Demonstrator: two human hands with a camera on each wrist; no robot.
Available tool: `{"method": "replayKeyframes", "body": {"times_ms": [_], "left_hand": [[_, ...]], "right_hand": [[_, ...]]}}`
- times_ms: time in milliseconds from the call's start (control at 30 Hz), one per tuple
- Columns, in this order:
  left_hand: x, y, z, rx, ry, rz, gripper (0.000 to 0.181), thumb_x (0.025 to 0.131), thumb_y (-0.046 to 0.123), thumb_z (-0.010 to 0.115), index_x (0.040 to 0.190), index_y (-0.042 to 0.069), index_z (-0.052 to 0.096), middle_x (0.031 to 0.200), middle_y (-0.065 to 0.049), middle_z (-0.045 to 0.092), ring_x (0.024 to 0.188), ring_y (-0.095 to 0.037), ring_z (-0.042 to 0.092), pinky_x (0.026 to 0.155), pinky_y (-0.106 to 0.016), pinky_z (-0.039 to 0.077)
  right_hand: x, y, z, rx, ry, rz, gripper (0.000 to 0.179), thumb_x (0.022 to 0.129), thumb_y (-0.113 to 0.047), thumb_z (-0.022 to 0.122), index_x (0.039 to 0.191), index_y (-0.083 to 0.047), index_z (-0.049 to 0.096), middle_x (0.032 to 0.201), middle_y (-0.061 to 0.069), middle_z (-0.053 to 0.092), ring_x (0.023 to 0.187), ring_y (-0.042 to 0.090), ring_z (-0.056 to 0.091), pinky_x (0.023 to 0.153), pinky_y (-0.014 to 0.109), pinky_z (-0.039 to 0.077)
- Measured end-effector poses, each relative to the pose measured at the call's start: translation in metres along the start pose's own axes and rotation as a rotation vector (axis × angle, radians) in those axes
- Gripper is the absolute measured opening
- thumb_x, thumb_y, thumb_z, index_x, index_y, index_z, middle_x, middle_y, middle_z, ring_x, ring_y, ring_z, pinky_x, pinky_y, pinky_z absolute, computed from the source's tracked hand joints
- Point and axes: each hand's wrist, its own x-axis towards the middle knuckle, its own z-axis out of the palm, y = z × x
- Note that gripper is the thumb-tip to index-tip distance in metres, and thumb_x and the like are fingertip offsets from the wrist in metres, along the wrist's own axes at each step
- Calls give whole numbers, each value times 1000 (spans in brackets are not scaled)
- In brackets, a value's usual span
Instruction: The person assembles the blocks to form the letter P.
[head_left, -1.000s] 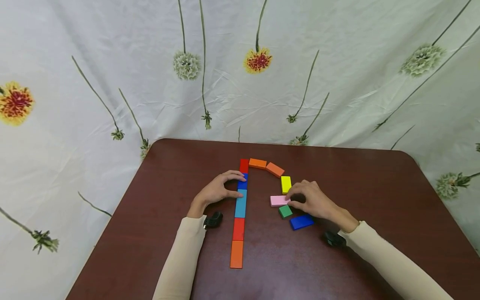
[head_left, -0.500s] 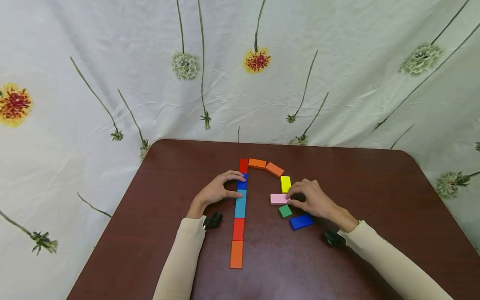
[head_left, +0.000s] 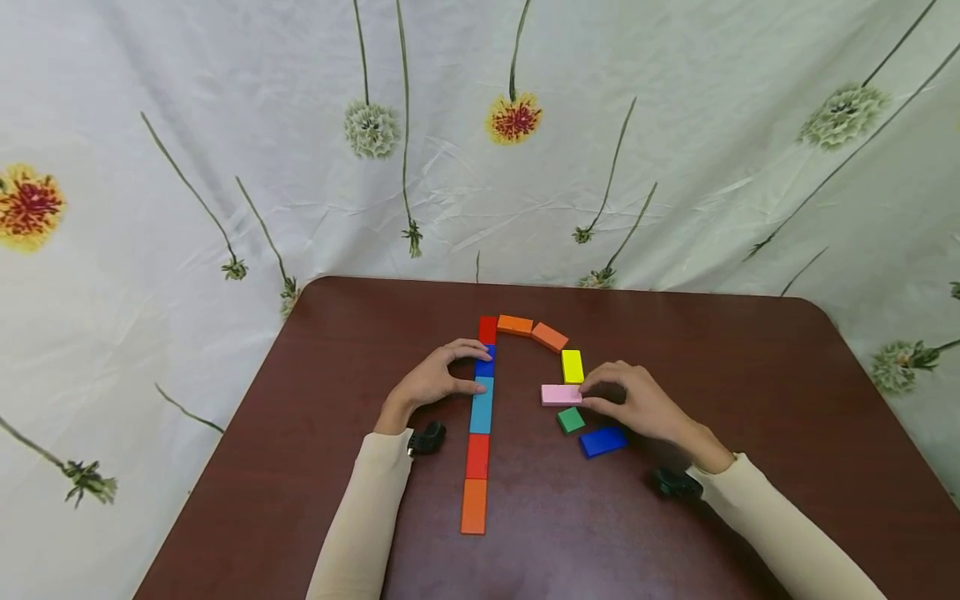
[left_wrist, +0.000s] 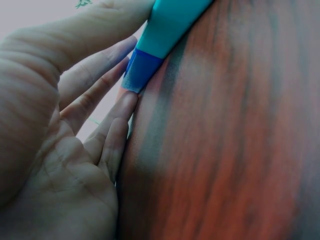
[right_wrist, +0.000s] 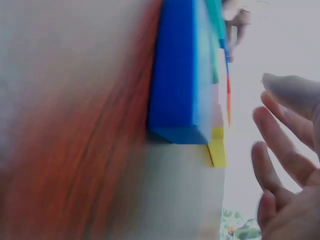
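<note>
My left hand (head_left: 437,381) rests along the row of flat blocks, its fingers on a dark blue block (head_left: 484,364) and its thumb at the edge of a light blue block (head_left: 482,408). In the left wrist view the fingers (left_wrist: 82,82) lie loosely extended against the row. My right hand (head_left: 633,398) is just off the right end of a pink block (head_left: 560,395), thumb and fingers parted. The right wrist view shows these fingers (right_wrist: 280,132) spread, holding nothing. The pink block lies below a yellow block (head_left: 572,367) and above a small green block (head_left: 571,420).
A blue block (head_left: 603,442) lies below my right hand. The row continues with a red block (head_left: 477,457) and an orange block (head_left: 473,506), and a red block (head_left: 487,329) tops it. Two orange blocks (head_left: 515,325) curve right from there. A floral cloth (head_left: 300,100) hangs behind the table (head_left: 675,325).
The pink block has shifted slightly away, closer to the yellow block. My right hand has let go of it and drawn a little to the right. The left hand stays in place.
</note>
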Motion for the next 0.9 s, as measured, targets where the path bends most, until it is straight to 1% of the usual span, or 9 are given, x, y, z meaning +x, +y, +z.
{"method": "replayKeyframes", "body": {"times_ms": [100, 167, 233, 300, 400, 533, 600, 700, 900], "left_hand": [[2, 0, 0, -5, 6, -7, 46, 85, 15, 81, 129, 9, 67, 147, -7, 48, 141, -31, 39, 115, -54, 37], [2, 1, 1, -4, 4, -15, 46, 86, 13, 80, 130, 6, 66, 148, -9, 47, 141, -33, 38, 115, -55, 37], [2, 2, 1, -2, 1, -21, 46, 87, 10, 79, 130, 4, 65, 149, -12, 46, 142, -35, 37, 115, -56, 36], [1, 3, 1, -1, -2, -23, 47, 87, 9, 78, 131, 2, 64, 149, -13, 45, 142, -36, 36, 116, -57, 35], [2, 1, 1, -8, -3, -16, 47, 87, 11, 79, 130, 4, 65, 149, -11, 46, 142, -35, 36, 116, -56, 34], [1, 0, 0, -13, -1, -10, 45, 85, 18, 82, 128, 11, 68, 146, -5, 49, 141, -29, 39, 115, -53, 36], [1, 1, -1, -13, 1, -6, 44, 85, 20, 82, 126, 13, 69, 145, -3, 50, 140, -28, 40, 115, -52, 38], [0, 1, 0, -17, -7, -13, 44, 85, 22, 82, 126, 15, 69, 145, -2, 50, 140, -27, 40, 115, -51, 38], [0, 0, -1, 0, -10, -7, 45, 85, 22, 82, 128, 15, 68, 146, -2, 49, 141, -27, 39, 116, -51, 37]], "right_hand": [[-10, 3, -5, 113, -55, 24, 20, 89, -21, 78, 108, -19, 74, 106, -6, 72, 95, 14, 61, 85, 32, 52], [-17, 5, -7, 186, -100, 45, 22, 90, -21, 77, 111, -18, 73, 109, -4, 71, 94, 15, 60, 84, 29, 52], [-24, 8, -8, 255, -132, 50, 24, 89, -19, 77, 113, -16, 72, 112, 0, 71, 96, 18, 60, 85, 28, 52], [-30, 10, -9, 278, -152, 52, 27, 89, -18, 78, 115, -15, 71, 116, 1, 70, 101, 18, 60, 89, 29, 51], [-35, 12, -8, 267, -166, 45, 31, 86, -19, 80, 116, -17, 71, 122, 1, 67, 109, 17, 58, 94, 32, 48], [-38, 13, -5, 232, -210, 40, 35, 85, -23, 81, 118, -21, 68, 127, -1, 64, 116, 17, 53, 97, 37, 45], [-39, 12, -4, 222, -238, 37, 34, 86, -23, 81, 116, -22, 67, 127, -1, 63, 116, 17, 51, 97, 39, 44], [-41, 12, -2, 203, -271, 37, 29, 87, -22, 80, 112, -24, 66, 123, -3, 64, 114, 17, 51, 95, 37, 44], [-41, 12, 0, 148, -273, 33, 27, 86, -20, 80, 108, -26, 66, 118, -7, 66, 108, 15, 51, 90, 33, 46]]}}
